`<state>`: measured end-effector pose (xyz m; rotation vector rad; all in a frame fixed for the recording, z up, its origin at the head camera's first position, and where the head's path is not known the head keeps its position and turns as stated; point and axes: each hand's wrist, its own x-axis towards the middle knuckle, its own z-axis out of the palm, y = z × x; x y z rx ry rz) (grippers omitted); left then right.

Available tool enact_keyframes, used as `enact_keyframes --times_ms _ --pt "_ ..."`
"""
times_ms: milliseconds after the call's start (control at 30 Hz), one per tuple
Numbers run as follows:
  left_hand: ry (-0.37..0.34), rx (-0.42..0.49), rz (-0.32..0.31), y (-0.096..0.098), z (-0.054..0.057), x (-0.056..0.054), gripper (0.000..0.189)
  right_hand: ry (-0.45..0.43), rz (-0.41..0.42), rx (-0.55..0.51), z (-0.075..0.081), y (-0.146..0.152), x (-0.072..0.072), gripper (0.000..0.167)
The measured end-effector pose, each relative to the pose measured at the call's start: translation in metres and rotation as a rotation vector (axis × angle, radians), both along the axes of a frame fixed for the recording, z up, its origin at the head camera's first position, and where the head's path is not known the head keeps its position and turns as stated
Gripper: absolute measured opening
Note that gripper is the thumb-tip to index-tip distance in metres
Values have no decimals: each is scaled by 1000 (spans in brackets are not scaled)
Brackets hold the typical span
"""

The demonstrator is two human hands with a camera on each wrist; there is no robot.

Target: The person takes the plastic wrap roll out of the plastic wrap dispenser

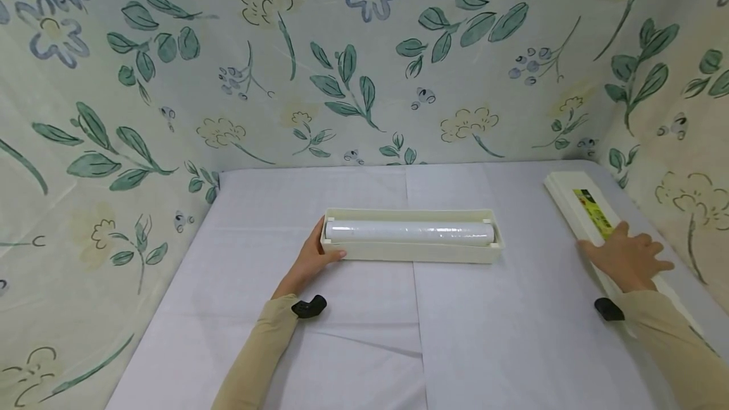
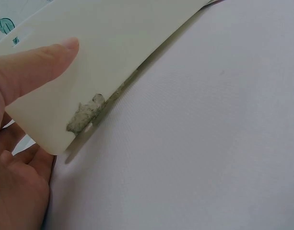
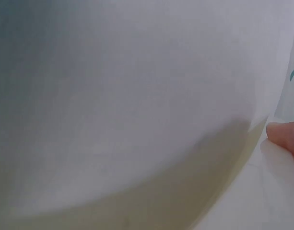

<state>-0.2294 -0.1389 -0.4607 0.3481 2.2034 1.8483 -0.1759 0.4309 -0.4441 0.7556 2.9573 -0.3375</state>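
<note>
A long cream plastic box (image 1: 410, 253) lies across the middle of the table, its top uncovered. Inside it is a shiny roll of plastic wrap (image 1: 410, 231). My left hand (image 1: 307, 266) grips the box's left end, thumb on the front wall and fingers behind. The left wrist view shows a rough grey patch (image 2: 87, 115) low on that wall, near the thumb (image 2: 46, 62). At the right, my right hand (image 1: 629, 259) rests spread over a long white lid-like piece (image 1: 564, 198) with a yellow-green label (image 1: 592, 211). One right fingertip (image 3: 283, 135) shows at that view's edge.
A white cloth (image 1: 273, 201) covers the table, with a seam running through the middle. Floral fabric (image 1: 364, 81) hangs behind and at both sides. The white piece lies slantwise along the table's right edge.
</note>
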Motion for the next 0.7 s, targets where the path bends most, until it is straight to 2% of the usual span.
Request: enact_keyframes --times_ms 267,700 --pt "-4 20 1 0 -1 -1 98 -13 7 -16 -4 7 2 98" --pt "-2 -11 6 0 0 0 99 -34 25 -51 -2 5 6 103"
